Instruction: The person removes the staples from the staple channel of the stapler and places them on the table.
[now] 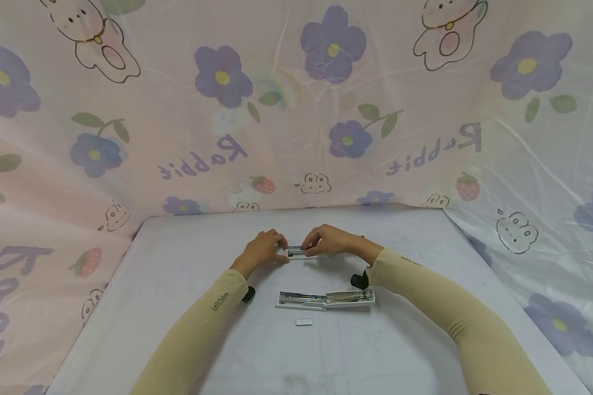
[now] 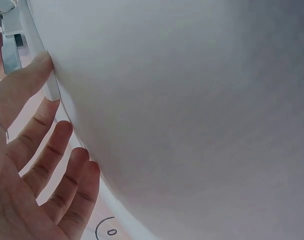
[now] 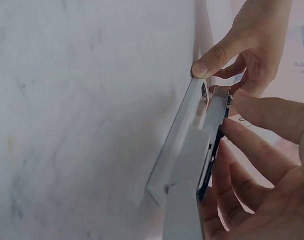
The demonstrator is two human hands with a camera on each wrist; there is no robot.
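Tabletop room and what's in the way

Both hands, left hand [image 1: 263,250] and right hand [image 1: 328,240], crowd the small stapler part [image 1: 300,252] mid-table. Nearer the person, the opened stapler [image 1: 326,299] and a staple strip [image 1: 303,322] lie between the forearms. Bare table [image 1: 178,258] stretches left and right; a draped cloth backdrop [image 1: 296,137] walls off the far edge.
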